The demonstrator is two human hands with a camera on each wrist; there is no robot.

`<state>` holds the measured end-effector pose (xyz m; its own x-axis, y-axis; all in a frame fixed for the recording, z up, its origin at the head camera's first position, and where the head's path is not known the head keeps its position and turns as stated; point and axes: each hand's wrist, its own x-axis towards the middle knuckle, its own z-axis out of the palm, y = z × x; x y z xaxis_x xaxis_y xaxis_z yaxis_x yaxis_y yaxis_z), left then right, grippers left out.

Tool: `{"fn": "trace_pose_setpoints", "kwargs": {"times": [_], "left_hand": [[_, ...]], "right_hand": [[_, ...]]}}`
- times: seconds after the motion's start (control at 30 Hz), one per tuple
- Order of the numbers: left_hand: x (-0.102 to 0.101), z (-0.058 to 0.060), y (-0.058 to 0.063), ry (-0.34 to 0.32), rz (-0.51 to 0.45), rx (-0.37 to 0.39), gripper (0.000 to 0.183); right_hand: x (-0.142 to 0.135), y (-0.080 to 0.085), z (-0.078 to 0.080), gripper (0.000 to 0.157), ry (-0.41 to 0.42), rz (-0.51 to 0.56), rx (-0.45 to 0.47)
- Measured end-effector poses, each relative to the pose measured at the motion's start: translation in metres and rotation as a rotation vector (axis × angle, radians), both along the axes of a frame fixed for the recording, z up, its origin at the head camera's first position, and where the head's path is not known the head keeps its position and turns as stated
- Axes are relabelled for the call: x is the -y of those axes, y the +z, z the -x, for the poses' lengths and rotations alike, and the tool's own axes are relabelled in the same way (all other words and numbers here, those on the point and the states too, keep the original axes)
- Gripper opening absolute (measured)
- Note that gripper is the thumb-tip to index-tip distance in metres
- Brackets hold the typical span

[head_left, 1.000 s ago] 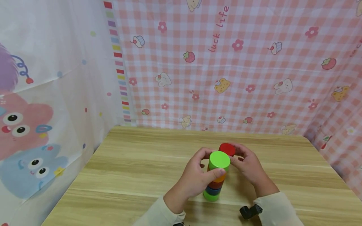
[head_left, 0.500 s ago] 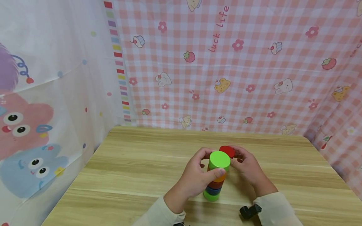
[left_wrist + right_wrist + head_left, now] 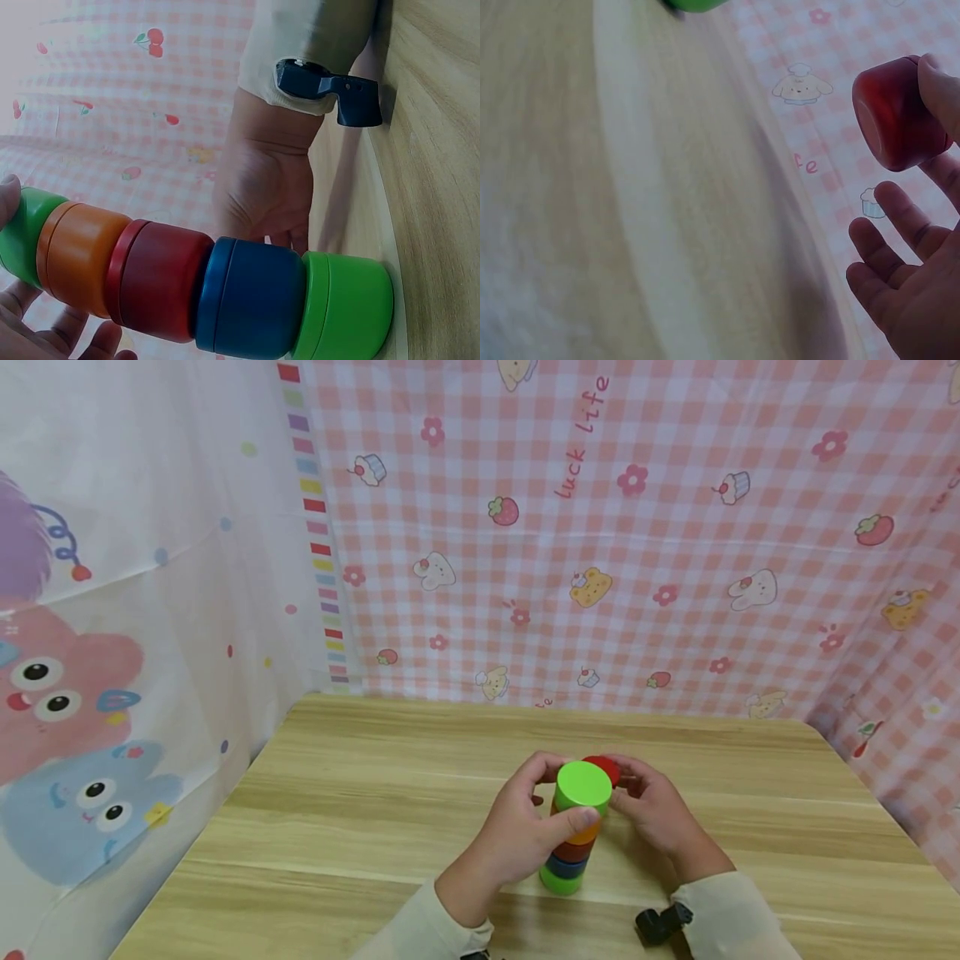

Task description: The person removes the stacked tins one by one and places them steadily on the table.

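Note:
My left hand [image 3: 517, 827] grips the upper part of an upright stack of small round pots [image 3: 251, 296], thumb in front and fingers behind. From bottom to top they run green, blue, dark red, orange and green [image 3: 583, 785], each with a seam near one end. Just behind the stack, my right hand [image 3: 660, 806] pinches a loose red pot [image 3: 900, 112] between thumb and forefinger. Its other fingers are spread below the pot in the right wrist view. In the head view the stack's top partly covers this red pot.
The wood-grain table [image 3: 360, 827] bears the stack's lowest pot. A pink checked cloth [image 3: 540, 543] hangs behind it, and a white printed cloth [image 3: 180, 635] at the left. A black wrist camera [image 3: 663, 924] sticks out from the right sleeve.
My right hand has lowered the red pot slightly, so more of it is hidden behind the stack's top. My left hand and the stack have stayed in place.

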<state>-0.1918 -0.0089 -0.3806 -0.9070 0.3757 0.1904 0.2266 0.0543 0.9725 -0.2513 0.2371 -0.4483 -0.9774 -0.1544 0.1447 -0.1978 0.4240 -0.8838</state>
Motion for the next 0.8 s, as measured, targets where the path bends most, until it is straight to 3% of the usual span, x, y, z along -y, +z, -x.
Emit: {"fn": "trace_pose_setpoints", "kwargs": {"times": [0.8], "left_hand": [[0.0002,-0.0003,0.0011,0.001,0.01,-0.016,0.039]], "right_hand": [[-0.003,-0.0092,0.0029,0.055,0.008,-0.026,0.074]]}}
